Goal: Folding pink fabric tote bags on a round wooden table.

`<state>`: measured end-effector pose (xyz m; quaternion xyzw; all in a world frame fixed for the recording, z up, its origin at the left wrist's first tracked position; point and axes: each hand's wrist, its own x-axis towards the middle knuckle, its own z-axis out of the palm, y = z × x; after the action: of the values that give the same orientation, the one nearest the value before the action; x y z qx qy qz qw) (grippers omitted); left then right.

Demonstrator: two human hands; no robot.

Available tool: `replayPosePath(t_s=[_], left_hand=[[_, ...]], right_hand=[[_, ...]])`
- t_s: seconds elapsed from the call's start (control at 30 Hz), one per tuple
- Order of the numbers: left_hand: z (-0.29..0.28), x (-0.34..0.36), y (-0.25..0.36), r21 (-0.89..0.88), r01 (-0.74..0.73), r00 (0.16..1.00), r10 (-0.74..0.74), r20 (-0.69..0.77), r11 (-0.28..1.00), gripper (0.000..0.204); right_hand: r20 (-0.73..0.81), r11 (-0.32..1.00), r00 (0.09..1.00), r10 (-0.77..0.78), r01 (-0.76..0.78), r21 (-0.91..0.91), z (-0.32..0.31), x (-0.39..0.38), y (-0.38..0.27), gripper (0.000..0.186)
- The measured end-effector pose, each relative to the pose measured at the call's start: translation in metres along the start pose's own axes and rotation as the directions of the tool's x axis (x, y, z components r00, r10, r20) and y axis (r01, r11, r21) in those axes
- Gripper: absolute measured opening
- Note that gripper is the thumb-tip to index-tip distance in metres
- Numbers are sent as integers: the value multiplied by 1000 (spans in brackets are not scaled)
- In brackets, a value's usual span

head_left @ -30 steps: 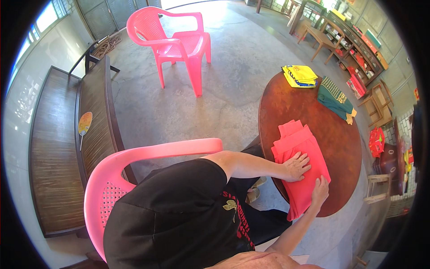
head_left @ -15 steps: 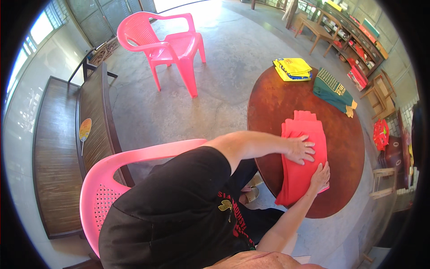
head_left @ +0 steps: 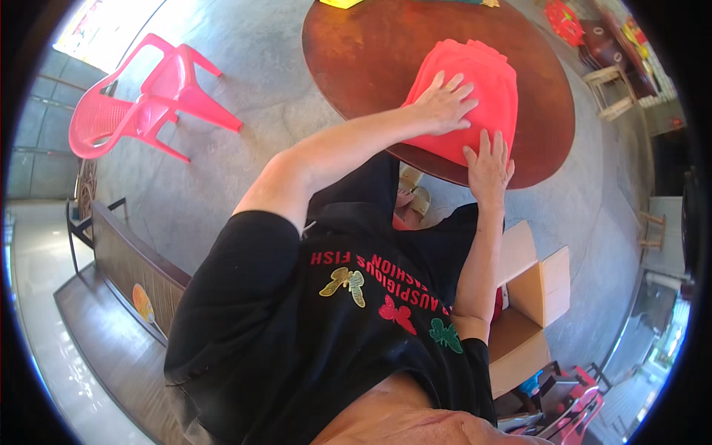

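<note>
A folded red-pink cloth [head_left: 486, 67] lies on the dark oval wooden table [head_left: 545, 111]. My left hand [head_left: 445, 107] rests flat across its middle, fingers spread. Lower and to the right, my right hand [head_left: 488, 159] touches the cloth’s near right part with fingers extended and apart. At the table’s far edge, a yellow folded item [head_left: 340, 3] and a teal one [head_left: 467, 1] are cut off by the frame.
A pink plastic chair [head_left: 163, 89] stands at upper left, a dark wooden bench [head_left: 137, 248] with a round fan [head_left: 142, 300] at lower left. An open cardboard box [head_left: 555, 289] sits by my right side. A wooden stool [head_left: 612, 93] stands beyond the table.
The view has swung down and rightward, bringing the box into sight. My right hand’s fingers have straightened out on the cloth; my left stays pressed on top.
</note>
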<state>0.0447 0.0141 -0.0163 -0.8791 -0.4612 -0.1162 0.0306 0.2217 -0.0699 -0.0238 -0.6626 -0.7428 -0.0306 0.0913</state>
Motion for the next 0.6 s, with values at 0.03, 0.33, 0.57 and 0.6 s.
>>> replayPosePath(t_s=[0.03,0.33,0.57,0.6], left_hand=[[-4,-13,5,-2,-14,1000,14,-6,1000,59],[-7,-80,-10,68,32,998,-35,44,997,65],[-7,-61,-34,-352,343,928,-372,-18,871,83],[-4,-46,-45,-358,346,926,-377,-18,867,83]], right_hand=[[-60,999,997,-38,40,33,-4,3,-5,63],[-133,942,946,-294,311,125,15,0,-36,62],[-262,946,954,-146,212,245,34,35,37,58],[-386,936,920,-67,192,294,43,50,51,58]])
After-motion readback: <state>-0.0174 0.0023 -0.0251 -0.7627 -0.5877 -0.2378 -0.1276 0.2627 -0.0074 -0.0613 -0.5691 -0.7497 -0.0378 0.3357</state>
